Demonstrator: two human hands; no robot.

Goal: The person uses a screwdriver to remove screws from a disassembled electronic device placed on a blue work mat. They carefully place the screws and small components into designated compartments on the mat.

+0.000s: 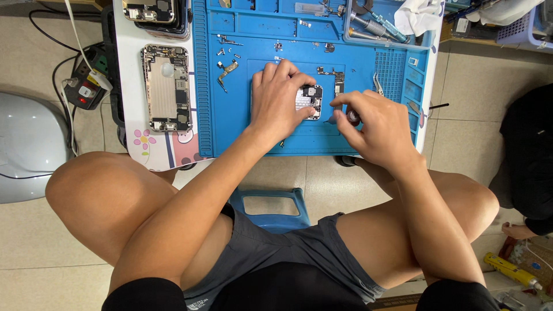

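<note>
My left hand (279, 101) lies flat on an opened phone body (310, 101) on the blue repair mat (230, 121), pressing it down with the fingers spread over its left part. My right hand (371, 124) is closed around a small screwdriver (351, 116), whose tip points toward the phone's right edge. A narrow circuit board (338, 83) lies just beyond the right hand, and tweezers (378, 85) rest to its right.
A second opened phone shell (167, 87) lies on the white table (129, 86) left of the mat. Small metal parts and screws (227, 70) are scattered on the mat. Tools fill a tray (374, 26) at the back. A power strip (86, 86) sits on the floor at left. Another person (527, 161) sits at right.
</note>
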